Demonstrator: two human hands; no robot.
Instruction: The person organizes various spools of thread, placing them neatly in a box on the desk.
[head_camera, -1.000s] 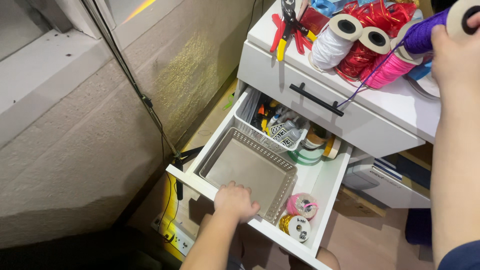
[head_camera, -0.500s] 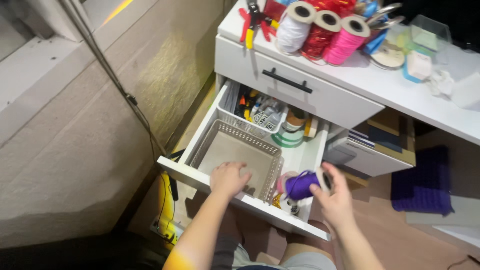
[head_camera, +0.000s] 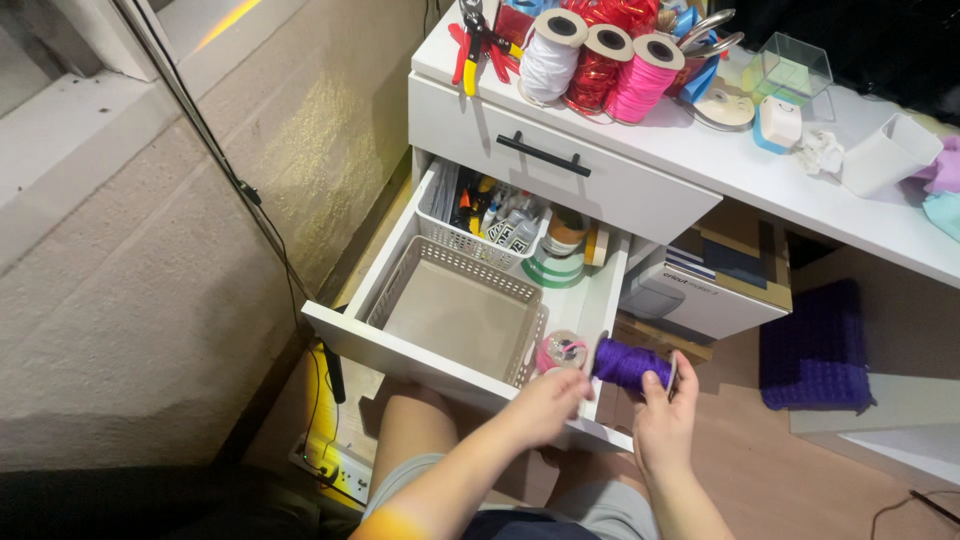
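My right hand (head_camera: 665, 420) grips a purple spool of thread (head_camera: 628, 364) and holds it over the right rim of an open white drawer (head_camera: 420, 352). My left hand (head_camera: 545, 403) rests at the drawer's front right corner, its fingers close to the spool's left end and next to a small pink-topped roll (head_camera: 562, 350). An empty grey slotted basket (head_camera: 455, 310) fills the front of the drawer. Behind it stands a white basket (head_camera: 480, 225) crammed with small tools and bottles, with tape rolls (head_camera: 570, 250) beside it.
On the white desk top (head_camera: 700, 150) stand white, red and pink spools (head_camera: 595, 60), red-handled pliers (head_camera: 470, 45), a clear box (head_camera: 790, 65) and a white cup (head_camera: 885, 155). A closed drawer with a black handle (head_camera: 545, 155) sits above. A box (head_camera: 700, 275) and a purple mat (head_camera: 820, 345) lie under the desk; cables run along the wall (head_camera: 250, 200).
My right hand came down from the desk top with the purple spool to the drawer's right rim. My left hand slid from the drawer front to its right corner, beside the spool.
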